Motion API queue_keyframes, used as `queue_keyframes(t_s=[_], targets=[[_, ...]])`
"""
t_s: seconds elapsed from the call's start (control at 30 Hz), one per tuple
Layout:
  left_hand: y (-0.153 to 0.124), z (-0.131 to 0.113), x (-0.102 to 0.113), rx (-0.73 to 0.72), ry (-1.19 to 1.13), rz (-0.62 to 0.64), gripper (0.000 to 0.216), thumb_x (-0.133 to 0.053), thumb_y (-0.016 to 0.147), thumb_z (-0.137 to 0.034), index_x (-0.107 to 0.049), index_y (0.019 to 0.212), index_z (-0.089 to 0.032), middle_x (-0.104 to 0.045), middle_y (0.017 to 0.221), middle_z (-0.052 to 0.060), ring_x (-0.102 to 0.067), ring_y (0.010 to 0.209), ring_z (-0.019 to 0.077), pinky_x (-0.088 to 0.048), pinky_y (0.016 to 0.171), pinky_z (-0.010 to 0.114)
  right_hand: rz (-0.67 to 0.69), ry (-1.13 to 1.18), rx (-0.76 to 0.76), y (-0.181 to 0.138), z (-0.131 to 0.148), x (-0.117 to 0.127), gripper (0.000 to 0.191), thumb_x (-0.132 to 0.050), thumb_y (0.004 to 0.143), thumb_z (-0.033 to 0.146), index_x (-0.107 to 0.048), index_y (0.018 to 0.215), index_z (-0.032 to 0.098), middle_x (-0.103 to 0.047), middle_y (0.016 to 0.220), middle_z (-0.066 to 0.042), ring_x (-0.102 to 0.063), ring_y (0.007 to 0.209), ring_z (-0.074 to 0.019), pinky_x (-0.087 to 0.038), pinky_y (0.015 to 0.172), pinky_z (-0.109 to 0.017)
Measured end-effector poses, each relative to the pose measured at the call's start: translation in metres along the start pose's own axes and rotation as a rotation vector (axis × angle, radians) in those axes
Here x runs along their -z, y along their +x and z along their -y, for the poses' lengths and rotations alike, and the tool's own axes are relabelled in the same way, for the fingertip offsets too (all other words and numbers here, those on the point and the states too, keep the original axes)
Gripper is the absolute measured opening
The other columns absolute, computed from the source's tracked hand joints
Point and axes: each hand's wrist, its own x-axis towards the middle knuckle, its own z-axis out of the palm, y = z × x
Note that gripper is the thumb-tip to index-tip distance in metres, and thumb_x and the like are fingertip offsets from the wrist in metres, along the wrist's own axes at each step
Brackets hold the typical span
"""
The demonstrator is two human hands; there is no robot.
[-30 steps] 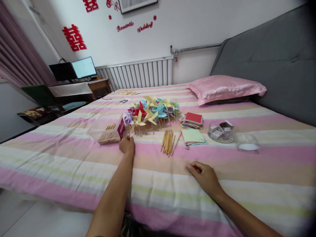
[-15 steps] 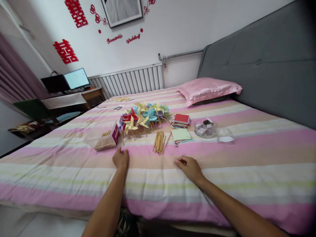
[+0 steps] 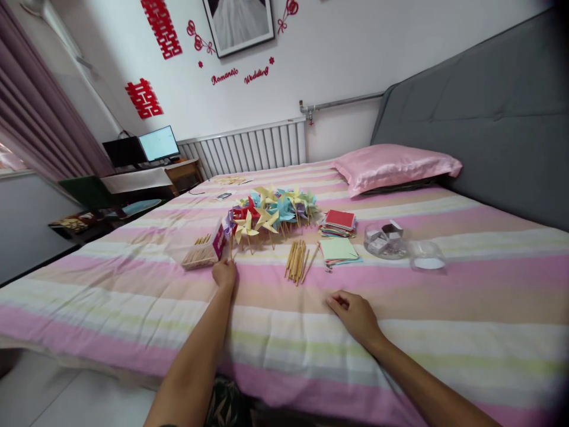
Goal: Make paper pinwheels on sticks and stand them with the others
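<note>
At the front left of the pinwheel bunch (image 3: 271,214), my left hand (image 3: 224,273) is closed on the lower end of a purple pinwheel's stick (image 3: 230,248). The fingertips are partly hidden behind the hand. My right hand (image 3: 355,314) rests on the bed with its fingers loosely curled, and nothing shows in them. Between the hands lies a small pile of wooden sticks (image 3: 296,263). Right of it are a light green paper stack (image 3: 338,249) and, behind that, a stack with a red sheet on top (image 3: 340,219).
A clear box of thin sticks (image 3: 199,256) lies just left of my left hand. A round clear container (image 3: 386,240) with small boxes stands right of the paper, beside a clear lid-like piece (image 3: 427,257). A pink pillow (image 3: 395,166) lies by the grey headboard (image 3: 489,112).
My left hand has moved forward to the purple pinwheel's stick and closed on it. My right hand stays curled on the bed. The view has swung slightly left.
</note>
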Motion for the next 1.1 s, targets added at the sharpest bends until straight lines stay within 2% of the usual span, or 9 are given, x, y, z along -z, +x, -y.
queue_keyframes(t_s=[0.2, 0.57, 0.87, 1.1], targets=[[0.016, 0.001, -0.013, 0.032, -0.025, 0.029, 0.029, -0.053, 0.086, -0.034, -0.058, 0.106, -0.014, -0.061, 0.107, 0.008, -0.059, 0.096, 0.0199, -0.048, 0.083, 0.041, -0.011, -0.045, -0.007, 0.001, 0.001, -0.002, 0.031, -0.049, 0.081, 0.044, -0.067, 0.073, 0.021, -0.068, 0.065, -0.003, -0.060, 0.061, -0.0193, -0.040, 0.057, -0.027], [0.023, 0.009, -0.020, 0.028, -0.076, 0.026, 0.026, -0.054, 0.086, -0.033, -0.060, 0.102, -0.014, -0.062, 0.103, 0.007, -0.060, 0.093, 0.0188, -0.049, 0.082, 0.040, -0.011, -0.037, -0.014, -0.002, 0.007, 0.000, 0.033, -0.048, 0.081, 0.046, -0.067, 0.074, 0.020, -0.068, 0.066, -0.003, -0.061, 0.062, -0.0201, -0.041, 0.058, -0.027], [0.028, 0.008, -0.026, -0.093, -0.133, -0.066, 0.025, -0.051, 0.088, -0.033, -0.061, 0.099, -0.013, -0.064, 0.099, 0.007, -0.060, 0.092, 0.0181, -0.048, 0.083, 0.041, -0.010, -0.051, -0.031, -0.002, 0.008, -0.001, 0.031, -0.049, 0.081, 0.045, -0.067, 0.074, 0.021, -0.068, 0.066, -0.003, -0.060, 0.062, -0.0195, -0.040, 0.058, -0.027], [0.034, 0.008, -0.034, -0.139, -0.139, -0.051, 0.025, -0.052, 0.087, -0.034, -0.061, 0.098, -0.013, -0.064, 0.099, 0.006, -0.061, 0.092, 0.0182, -0.048, 0.084, 0.041, -0.013, -0.071, -0.032, 0.001, 0.000, -0.006, 0.032, -0.049, 0.080, 0.047, -0.067, 0.072, 0.021, -0.065, 0.061, -0.002, -0.058, 0.058, -0.0188, -0.038, 0.055, -0.026]])
